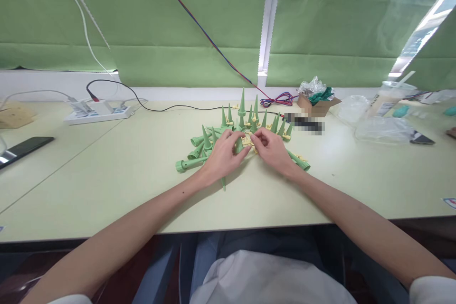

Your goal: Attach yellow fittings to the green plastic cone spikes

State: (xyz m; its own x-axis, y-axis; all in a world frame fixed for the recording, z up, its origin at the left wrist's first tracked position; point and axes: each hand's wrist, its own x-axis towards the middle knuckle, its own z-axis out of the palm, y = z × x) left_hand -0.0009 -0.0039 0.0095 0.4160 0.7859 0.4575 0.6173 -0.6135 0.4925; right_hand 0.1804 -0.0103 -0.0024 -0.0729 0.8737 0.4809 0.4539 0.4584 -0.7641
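My left hand [227, 153] is curled with thumb and forefinger around a green plastic cone [239, 145]. Close beside it, my right hand [272, 148] has its fingertips pinched at a small pale-yellow plastic piece [247, 140]; the fingers partly cover it. Both hands rest low over a cluster of green plastic parts. Several pointed green cones stand upright behind them, the tallest being a spike [242, 104]. Small yellow pieces [286, 136] sit among the cones. To the left lie green tubes with flared ends, one tube [192, 163] partly under my left wrist.
A white power strip [99, 115] with plugs stands at back left, a black phone [26, 148] at far left. Thin cables run along the back. Behind right are a small cardboard box [317, 105], a plastic cup [386, 99] and clear bags. The table's front edge [249, 228] is near my body.
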